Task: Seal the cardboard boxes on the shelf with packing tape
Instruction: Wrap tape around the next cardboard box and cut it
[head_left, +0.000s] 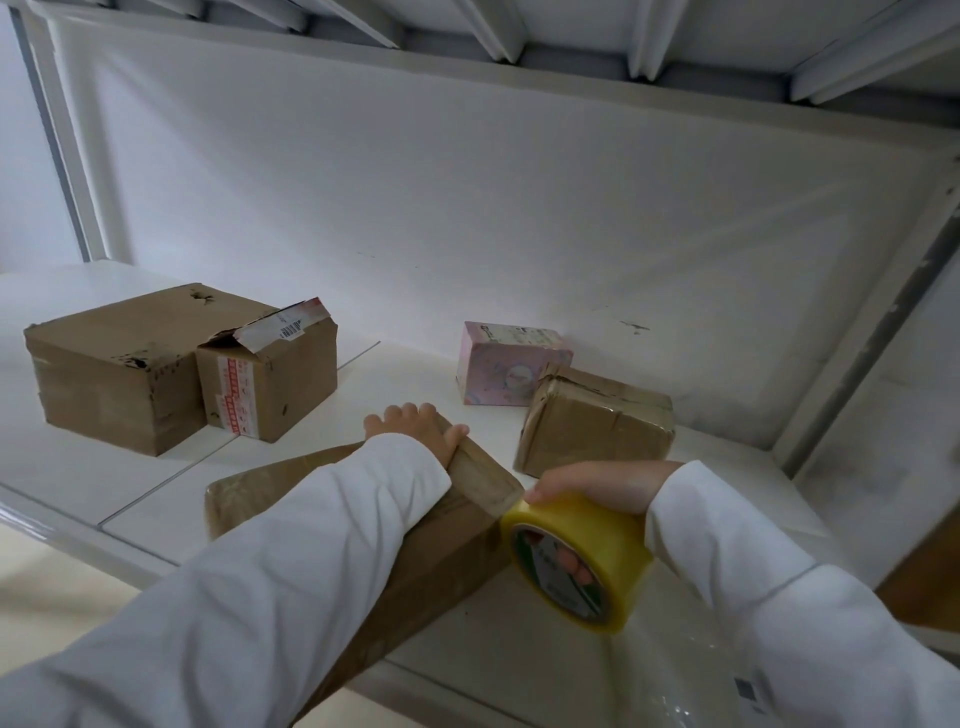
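gripping the near cardboard box (467, 525) on the shelf (156, 499), the left hand (415, 428) curls over its far edge; the right hand (597, 486) clasps the tape roll (576, 561) beside it.

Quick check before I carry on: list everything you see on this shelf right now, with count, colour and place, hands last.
near box: 1, brown, front edge of shelf, under the left forearm
tape roll: 1, yellowish clear, against the near box's right end
large box: 1, brown, back left
labelled box: 1, brown with red-printed tape, top flap lifted, touching the large box's right side
pink box: 1, pink, back centre-right
taped parcel: 1, brown, in front of the pink box
shelf: 1, white
left hand: fingers curled over the near box's far edge
right hand: grips the tape roll
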